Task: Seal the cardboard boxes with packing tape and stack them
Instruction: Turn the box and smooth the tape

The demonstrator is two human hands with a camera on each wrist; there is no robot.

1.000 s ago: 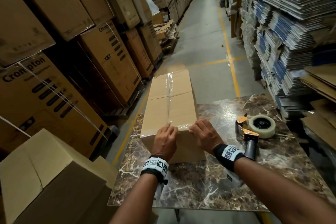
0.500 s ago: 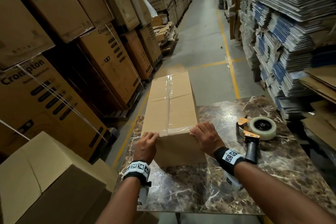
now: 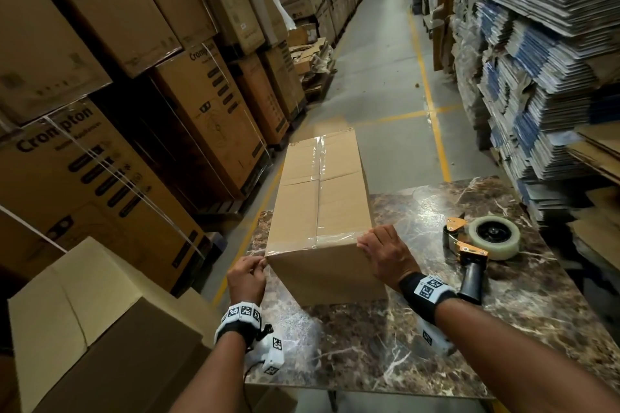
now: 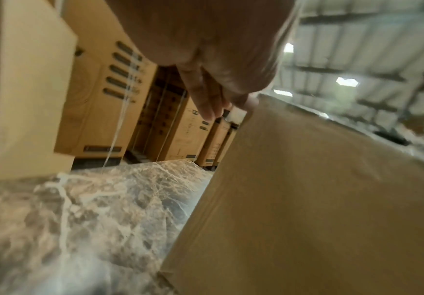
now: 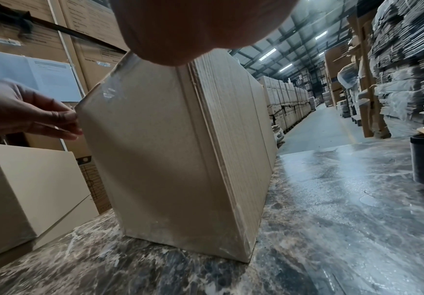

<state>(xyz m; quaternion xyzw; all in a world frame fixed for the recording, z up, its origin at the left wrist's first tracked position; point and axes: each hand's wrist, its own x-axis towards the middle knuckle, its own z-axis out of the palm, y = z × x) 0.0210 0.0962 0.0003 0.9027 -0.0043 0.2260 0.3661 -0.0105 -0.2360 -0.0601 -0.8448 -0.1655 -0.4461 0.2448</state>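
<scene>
A long cardboard box [image 3: 322, 191] lies on the marble table [image 3: 369, 345]. Clear tape runs along its top seam and across its near top edge. My left hand [image 3: 258, 265] is at the box's near-left top corner, its fairly straight fingers [image 4: 213, 105] touching the tape end on the left side. My right hand [image 3: 369, 245] rests over the near-right top corner and presses there. From the right wrist the left hand [image 5: 64, 123] shows at the edge of the box [image 5: 167, 149]. The tape dispenser [image 3: 483, 245] lies on the table right of the box, untouched.
A plain cardboard box [image 3: 100, 312] stands low at the table's left. Tall printed cartons [image 3: 201, 104] line the left side. Flat cardboard stacks [image 3: 536, 77] fill the right. A concrete aisle [image 3: 379, 77] with yellow lines runs ahead.
My left hand slid from the middle of the near top edge out to the left corner. My right hand slid to the right corner. The box and dispenser stayed put.
</scene>
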